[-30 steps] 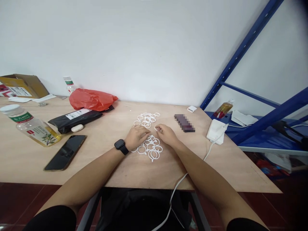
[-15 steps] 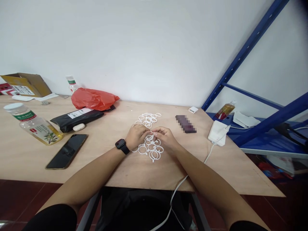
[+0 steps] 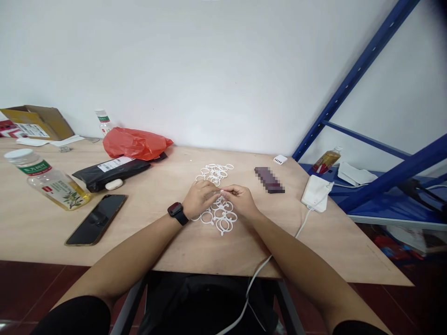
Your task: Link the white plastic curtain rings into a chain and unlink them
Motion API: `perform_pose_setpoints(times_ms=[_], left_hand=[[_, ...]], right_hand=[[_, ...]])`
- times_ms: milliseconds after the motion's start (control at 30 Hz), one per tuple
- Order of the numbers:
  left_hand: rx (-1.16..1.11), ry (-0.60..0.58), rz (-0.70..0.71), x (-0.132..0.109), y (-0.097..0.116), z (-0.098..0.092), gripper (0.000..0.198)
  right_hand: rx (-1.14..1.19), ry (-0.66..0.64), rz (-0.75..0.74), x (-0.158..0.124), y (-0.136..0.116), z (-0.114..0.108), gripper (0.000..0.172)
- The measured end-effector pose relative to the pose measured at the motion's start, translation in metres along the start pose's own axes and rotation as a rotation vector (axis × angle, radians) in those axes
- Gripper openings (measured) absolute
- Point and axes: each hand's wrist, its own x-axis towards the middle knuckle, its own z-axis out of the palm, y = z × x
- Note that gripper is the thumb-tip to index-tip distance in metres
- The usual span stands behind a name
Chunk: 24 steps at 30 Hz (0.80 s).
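Fingertips of the left hand (image 3: 199,199) and right hand (image 3: 240,199) meet above the wooden table, midway along its near edge; the right thumb and forefinger pinch a small white piece (image 3: 222,191), apparently part of a ring, mostly hidden. Whether the left fingers also grasp it cannot be told. Directly below the grip, toward the table's near edge, lies a near pile of white rings (image 3: 223,215), some partly under the left hand, which is the nearer one to the pile's left side. Being round, the rings have no long axis; only small knobs on their rims give direction, pointing various ways. A far pile of similar rings (image 3: 215,174) lies beyond the fingertips, toward the back edge. These rings look like thin, smooth, matt plastic, tangled and overlapping. Pale, faintly grained wood (image 3: 174,256) surrounds them. Toward the left end lie a glossy dark phone (image 3: 96,221) and a crinkled red plastic bag (image 3: 136,143).
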Motion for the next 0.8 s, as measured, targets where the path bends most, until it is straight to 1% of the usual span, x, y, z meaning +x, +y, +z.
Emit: perform_pose_setpoints(times_ms=[133, 333, 433, 567, 633, 700, 733, 800], left_hand=[[-0.064, -0.016, 0.027, 0.0, -0.003, 0.003, 0.022], [-0.058, 0.004, 0.009, -0.001, -0.003, 0.001, 0.02], [-0.042, 0.0, 0.016, 0.0, -0.001, -0.001, 0.019], [-0.058, -0.006, 0.015, 0.001, 0.003, -0.001, 0.021], [-0.054, -0.003, 0.001, 0.003, 0.003, 0.0, 0.022], [-0.027, -0.008, -0.021, 0.004, 0.0, 0.0, 0.022], [-0.006, -0.014, -0.039, 0.005, -0.004, -0.001, 0.023], [0.051, -0.041, -0.1, 0.005, -0.014, -0.002, 0.026]], right_hand=[[0.008, 0.0, 0.011, 0.0, -0.001, 0.0, 0.033], [-0.005, -0.099, -0.009, -0.002, -0.004, -0.001, 0.033], [-0.034, -0.121, -0.034, -0.002, -0.006, -0.002, 0.032], [-0.097, -0.143, -0.085, -0.002, -0.006, -0.001, 0.026], [-0.13, -0.13, -0.107, -0.001, -0.004, 0.0, 0.024], [-0.192, -0.082, -0.143, 0.0, -0.004, -0.001, 0.023], [-0.256, -0.05, -0.176, 0.0, -0.004, -0.002, 0.022], [-0.457, -0.005, -0.274, 0.001, -0.006, -0.006, 0.019]])
